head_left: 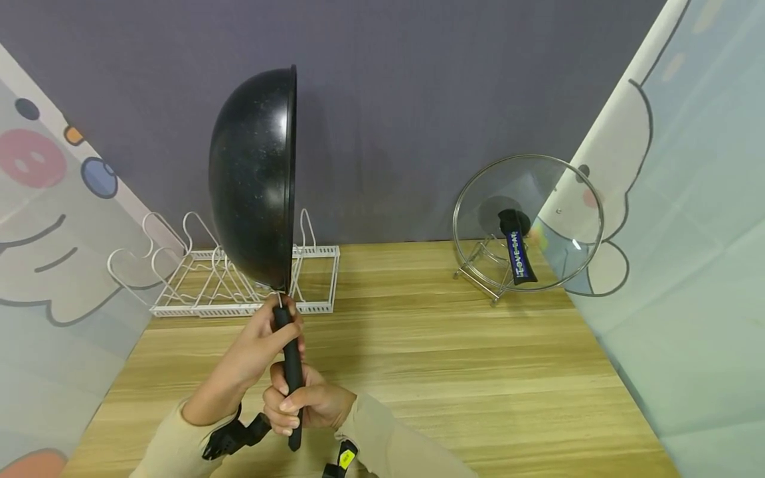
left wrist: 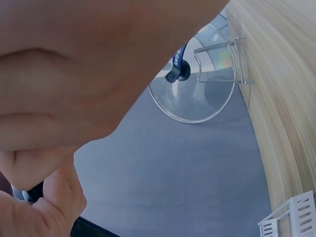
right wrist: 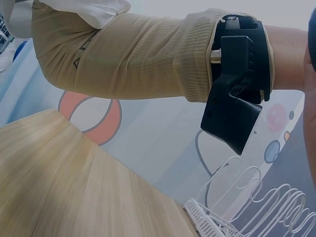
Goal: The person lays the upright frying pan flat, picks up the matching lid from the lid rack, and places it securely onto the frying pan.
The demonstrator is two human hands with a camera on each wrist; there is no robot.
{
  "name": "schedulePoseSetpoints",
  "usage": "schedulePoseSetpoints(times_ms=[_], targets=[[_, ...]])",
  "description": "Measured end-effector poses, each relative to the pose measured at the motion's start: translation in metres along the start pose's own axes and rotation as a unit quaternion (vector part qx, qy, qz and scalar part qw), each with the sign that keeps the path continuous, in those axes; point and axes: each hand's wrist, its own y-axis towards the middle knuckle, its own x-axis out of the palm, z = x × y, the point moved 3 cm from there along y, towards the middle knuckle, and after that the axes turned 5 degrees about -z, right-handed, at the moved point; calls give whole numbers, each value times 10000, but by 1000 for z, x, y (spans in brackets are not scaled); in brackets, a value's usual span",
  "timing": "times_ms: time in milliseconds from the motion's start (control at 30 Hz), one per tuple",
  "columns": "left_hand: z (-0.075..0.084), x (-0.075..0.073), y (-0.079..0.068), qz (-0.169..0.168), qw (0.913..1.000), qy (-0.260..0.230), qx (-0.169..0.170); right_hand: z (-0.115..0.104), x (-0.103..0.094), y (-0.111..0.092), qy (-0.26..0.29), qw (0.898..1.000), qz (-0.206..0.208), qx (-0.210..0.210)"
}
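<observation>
A black wok (head_left: pixel 251 179) is held up on edge in the head view, its round underside facing left and its handle (head_left: pixel 293 372) pointing down toward me. My left hand (head_left: pixel 269 335) grips the handle's upper end, close below the pan. Lower down, my right hand (head_left: pixel 311 401) has its fingers curled round the same handle. Behind the wok's lower edge stands a white wire rack (head_left: pixel 239 309), partly hidden by it. In the left wrist view the left hand (left wrist: pixel 74 74) fills the upper left, with a sliver of the wok's dark rim (left wrist: pixel 94 228) at the bottom.
At the back right, a glass lid (head_left: pixel 562 219) with a black and blue handle (head_left: pixel 518 255) leans upright in a small metal stand (head_left: pixel 484 285). All this is on a wooden table (head_left: pixel 418 365). A grey wall (head_left: pixel 418 119) rises behind, and printed panels flank both sides.
</observation>
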Motion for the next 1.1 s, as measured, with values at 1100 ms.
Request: schedulePoseSetpoints(times_ms=[1100], targets=[[-10,16,8,-335,9972,-502,432,-4,1,-18,-263,9995,-21,-194]])
